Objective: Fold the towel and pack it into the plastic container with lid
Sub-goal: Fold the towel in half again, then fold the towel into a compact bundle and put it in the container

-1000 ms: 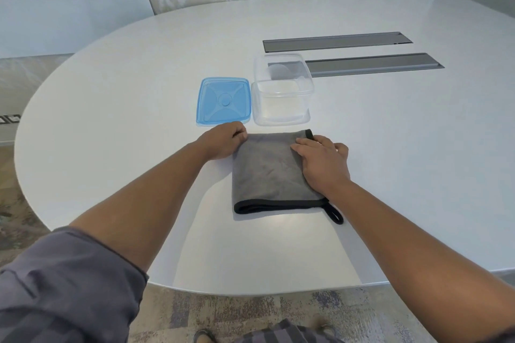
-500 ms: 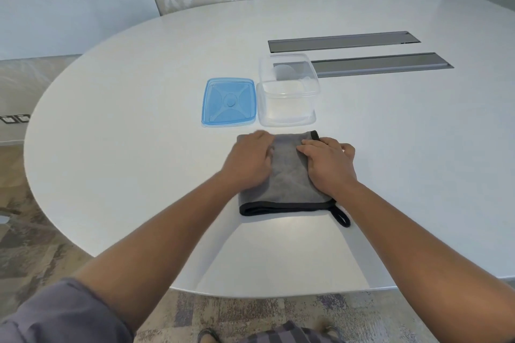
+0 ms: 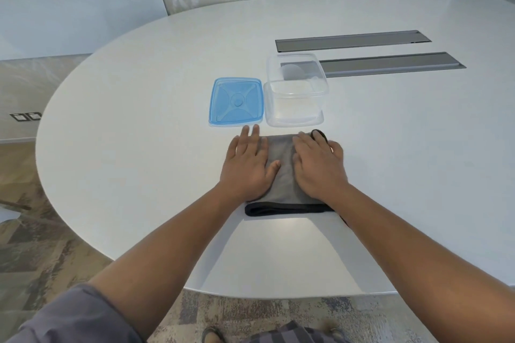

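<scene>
Grey towel [image 3: 281,175] with black edging lies folded on the white table [image 3: 139,120], just in front of the clear plastic container [image 3: 295,97]. Left hand [image 3: 248,167] lies flat on the towel's left part, fingers straight and together, tips reaching the table. Right hand [image 3: 317,167] presses flat on the right part. Blue lid [image 3: 236,101] lies just left of the container, apart from it. No writing legible on any item

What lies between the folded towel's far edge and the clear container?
Only a narrow strip of bare white table, seen in the head view. The towel, pressed flat by both hands, stops short of the container.
</scene>
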